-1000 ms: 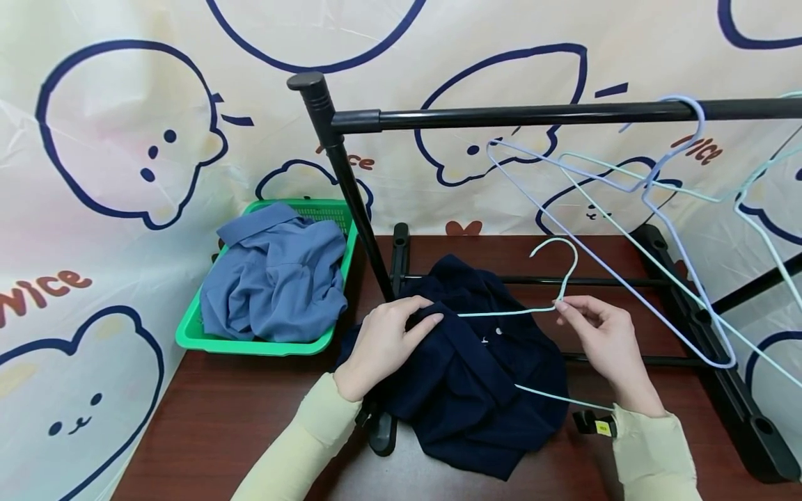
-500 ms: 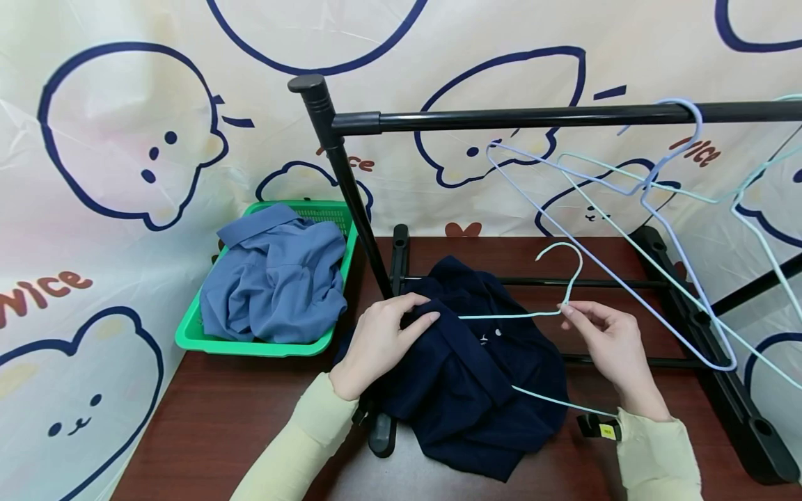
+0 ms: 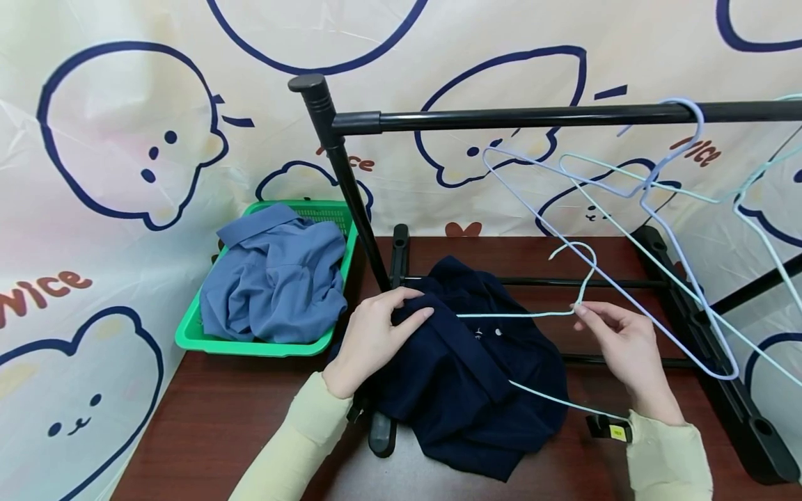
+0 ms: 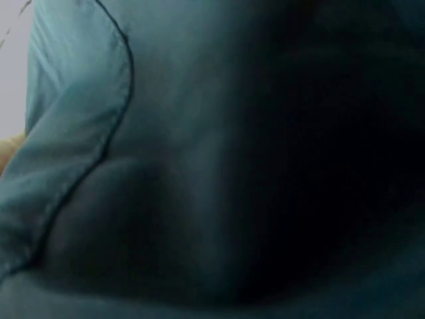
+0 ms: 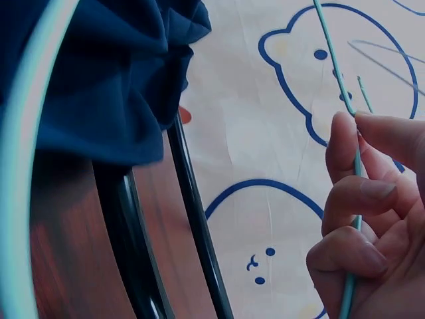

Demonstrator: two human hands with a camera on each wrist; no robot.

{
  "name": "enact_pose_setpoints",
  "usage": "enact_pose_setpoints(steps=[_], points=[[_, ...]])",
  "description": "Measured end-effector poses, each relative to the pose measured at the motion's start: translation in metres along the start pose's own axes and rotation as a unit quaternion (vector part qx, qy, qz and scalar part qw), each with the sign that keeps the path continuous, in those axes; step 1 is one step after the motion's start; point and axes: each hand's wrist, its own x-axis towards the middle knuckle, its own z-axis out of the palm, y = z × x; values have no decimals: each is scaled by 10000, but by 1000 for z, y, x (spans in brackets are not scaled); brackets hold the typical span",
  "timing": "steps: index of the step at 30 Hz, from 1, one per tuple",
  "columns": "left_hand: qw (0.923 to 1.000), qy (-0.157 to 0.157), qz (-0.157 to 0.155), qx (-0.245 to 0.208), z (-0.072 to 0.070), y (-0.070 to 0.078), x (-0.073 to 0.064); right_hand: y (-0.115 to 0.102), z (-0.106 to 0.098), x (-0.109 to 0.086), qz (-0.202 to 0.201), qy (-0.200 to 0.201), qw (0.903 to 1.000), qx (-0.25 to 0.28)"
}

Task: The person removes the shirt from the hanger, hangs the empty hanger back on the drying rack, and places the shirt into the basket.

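A navy shirt point(image 3: 451, 396) with a small white button lies bunched over the rack's base. My left hand point(image 3: 376, 337) grips its upper left part, fingertips partly lost in the cloth. Dark fabric point(image 4: 99, 219) fills the left wrist view, hiding those fingers. At the right, my right hand point(image 3: 623, 344) pinches a mint-green wire hanger point(image 3: 514, 315) just below its hook. The hanger's left end is inside the shirt, while its hook and right part stick out. In the right wrist view, the thumb and fingers point(image 5: 372, 193) close round the thin wire.
A green basket point(image 3: 250, 348) holding a crumpled blue shirt point(image 3: 269, 271) stands at the left. Above the navy shirt runs the black rack's bar point(image 3: 501, 117). From it hang a lilac hanger point(image 3: 679, 243) and mint ones, close to my right hand.
My right hand has drawn the hanger's hook a little to the right. My left hand has shifted slightly left with the shirt's edge. The lilac hanger has swayed a little.
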Motion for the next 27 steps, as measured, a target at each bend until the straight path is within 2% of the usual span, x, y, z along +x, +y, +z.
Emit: enact_pose_setpoints(steps=[5,11,17,20,24,27], points=[[9999,149,-12,70,-4,-2,0,2,-7,-1,367,27,9993,-49],[9994,342,1,54,-8,-6,2,6,-17,0,769,264,9967,13],[9984,550,139,27,-10,-5,9,15,-24,1,899,383,9948,293],[9988,469,95,114,-11,-3,13,20,-26,1,903,456,9939,430],[9993,202,-17,310,-13,1,15,25,-28,1,844,641,9934,442],[9994,95,62,333,-17,7,17,26,-29,1,888,775,9915,546]])
